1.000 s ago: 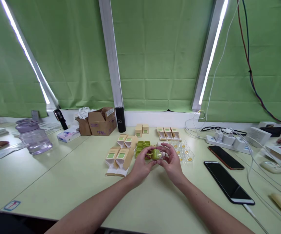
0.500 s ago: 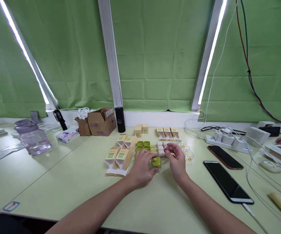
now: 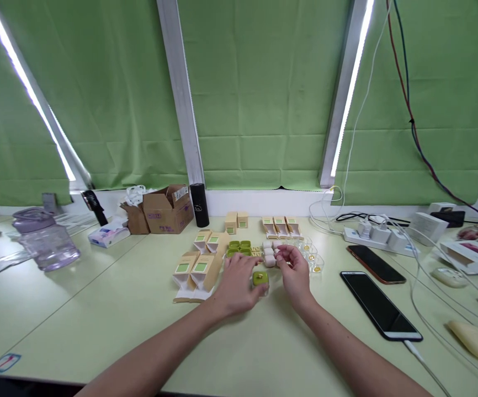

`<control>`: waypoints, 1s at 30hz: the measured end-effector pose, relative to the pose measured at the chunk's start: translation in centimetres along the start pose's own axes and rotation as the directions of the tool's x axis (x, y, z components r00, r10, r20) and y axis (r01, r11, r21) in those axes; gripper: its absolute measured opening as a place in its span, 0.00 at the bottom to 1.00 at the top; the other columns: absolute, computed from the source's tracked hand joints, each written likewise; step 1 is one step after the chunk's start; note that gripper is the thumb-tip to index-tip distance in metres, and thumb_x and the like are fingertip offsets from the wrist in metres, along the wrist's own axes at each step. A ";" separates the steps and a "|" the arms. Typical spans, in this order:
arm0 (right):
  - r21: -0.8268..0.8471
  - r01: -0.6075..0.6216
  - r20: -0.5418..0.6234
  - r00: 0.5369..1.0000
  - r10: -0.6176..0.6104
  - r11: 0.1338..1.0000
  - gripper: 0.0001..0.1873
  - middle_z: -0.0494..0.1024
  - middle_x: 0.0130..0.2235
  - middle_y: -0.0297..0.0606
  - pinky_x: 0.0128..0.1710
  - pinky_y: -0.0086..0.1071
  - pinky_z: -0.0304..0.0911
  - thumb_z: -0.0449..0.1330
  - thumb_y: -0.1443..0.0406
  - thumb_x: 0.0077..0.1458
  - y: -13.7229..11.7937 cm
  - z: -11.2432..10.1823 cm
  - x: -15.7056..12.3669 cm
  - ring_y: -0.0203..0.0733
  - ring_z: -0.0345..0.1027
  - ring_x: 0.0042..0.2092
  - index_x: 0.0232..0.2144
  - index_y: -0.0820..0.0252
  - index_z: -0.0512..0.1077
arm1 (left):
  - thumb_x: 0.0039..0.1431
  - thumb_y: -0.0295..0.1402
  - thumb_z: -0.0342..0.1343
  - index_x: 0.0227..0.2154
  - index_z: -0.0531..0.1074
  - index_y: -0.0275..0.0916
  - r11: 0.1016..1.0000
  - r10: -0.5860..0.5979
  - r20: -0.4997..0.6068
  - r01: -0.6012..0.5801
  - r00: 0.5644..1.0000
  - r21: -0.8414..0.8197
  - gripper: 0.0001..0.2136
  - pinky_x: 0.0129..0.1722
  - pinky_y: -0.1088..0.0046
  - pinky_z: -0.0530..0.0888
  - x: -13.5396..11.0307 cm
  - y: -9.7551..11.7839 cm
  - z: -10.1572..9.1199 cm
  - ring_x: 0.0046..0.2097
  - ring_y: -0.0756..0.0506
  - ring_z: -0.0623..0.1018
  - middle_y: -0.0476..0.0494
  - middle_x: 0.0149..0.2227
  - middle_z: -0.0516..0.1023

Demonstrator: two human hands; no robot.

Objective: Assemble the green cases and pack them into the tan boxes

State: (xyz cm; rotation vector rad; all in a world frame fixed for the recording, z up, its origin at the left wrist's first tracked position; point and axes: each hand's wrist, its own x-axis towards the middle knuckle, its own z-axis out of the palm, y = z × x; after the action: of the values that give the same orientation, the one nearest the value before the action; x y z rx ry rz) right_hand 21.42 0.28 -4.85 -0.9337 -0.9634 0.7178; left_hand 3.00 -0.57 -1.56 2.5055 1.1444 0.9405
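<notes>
The left hand (image 3: 235, 282) rests on the counter (image 3: 110, 309), its grip lightly pinching the green case (image 3: 260, 277), which sits on the counter and shows 1 gold piece on top. The right hand (image 3: 296, 274) hovers just right of it, its grip pressed together over the pale cubes (image 3: 268, 255). Beside them, clear cups (image 3: 314, 261) each hold a gold bit, and the green trays (image 3: 239, 247) lie open.

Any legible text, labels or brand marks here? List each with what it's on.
No text is readable.
cardboard box: purple print and white label, blurred.
tan cartons: green panels, print too small.
black cylinder: pale mark, unreadable.
table sticker: red mark, no letters legible.
green case in left hand: no text seen.
</notes>
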 end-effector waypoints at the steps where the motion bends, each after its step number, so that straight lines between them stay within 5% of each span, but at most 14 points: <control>1: 0.010 0.000 -0.002 1.000 0.000 1.000 0.13 0.78 0.35 0.36 0.39 0.39 0.68 0.70 0.57 0.54 0.0 0.0 0.0 0.45 0.71 0.37 0.40 0.53 0.77 | 0.60 0.43 0.63 0.56 0.74 0.45 1.000 -0.002 -0.027 0.002 1.000 -0.004 0.22 0.54 0.53 0.67 0.3 0.0 -0.3 0.53 0.32 0.71 0.38 0.51 0.80; 6: 0.011 0.001 -0.008 1.000 -0.001 1.000 0.13 0.77 0.34 0.35 0.38 0.39 0.67 0.69 0.55 0.55 0.1 0.3 0.0 0.44 0.69 0.35 0.40 0.53 0.77 | 0.67 0.36 0.54 0.52 0.75 0.45 0.998 -0.057 -0.130 0.061 0.990 0.028 0.13 0.55 0.53 0.66 3.2 -0.1 -1.7 0.55 0.33 0.70 0.39 0.50 0.80; 10: -0.021 0.002 -0.001 1.000 -0.002 1.000 0.12 0.77 0.34 0.35 0.37 0.38 0.66 0.68 0.56 0.55 0.1 0.5 -0.2 0.43 0.69 0.35 0.40 0.54 0.77 | 0.64 0.34 0.55 0.54 0.76 0.45 0.986 -0.103 -0.055 0.109 0.993 0.128 0.16 0.59 0.49 0.64 6.8 -0.7 -1.6 0.59 0.30 0.69 0.37 0.52 0.80; 19: -0.031 0.011 0.016 1.000 -0.010 0.999 0.13 0.76 0.33 0.34 0.38 0.38 0.67 0.67 0.55 0.56 0.5 0.2 0.1 0.43 0.69 0.35 0.41 0.53 0.77 | 0.60 0.34 0.61 0.58 0.76 0.45 0.926 -0.343 0.190 0.298 0.920 0.233 0.22 0.58 0.43 0.67 15.7 -3.3 2.9 0.64 0.23 0.68 0.32 0.55 0.80; 24: -0.043 0.014 0.017 1.000 -0.013 0.999 0.16 0.77 0.33 0.35 0.38 0.38 0.69 0.67 0.53 0.56 0.6 0.1 0.2 0.44 0.70 0.35 0.42 0.54 0.76 | 0.69 0.40 0.60 0.58 0.72 0.39 0.885 -0.436 0.265 0.356 0.860 0.300 0.19 0.57 0.50 0.76 18.5 -4.3 5.1 0.58 0.37 0.77 0.37 0.60 0.74; 30: -0.044 0.026 0.025 0.999 -0.025 0.999 0.16 0.76 0.33 0.35 0.38 0.39 0.70 0.66 0.53 0.56 0.7 0.2 0.2 0.44 0.71 0.35 0.42 0.55 0.76 | 0.70 0.40 0.60 0.58 0.72 0.37 0.844 -0.503 0.302 0.386 0.810 0.372 0.18 0.53 0.54 0.80 20.2 -4.8 6.3 0.54 0.39 0.79 0.37 0.58 0.76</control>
State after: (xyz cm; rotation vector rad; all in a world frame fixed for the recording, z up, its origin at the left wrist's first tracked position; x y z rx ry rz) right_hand 21.29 0.81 -5.31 -0.9515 -1.0149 0.6905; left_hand 14.11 17.95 0.72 2.2945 1.7212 0.1368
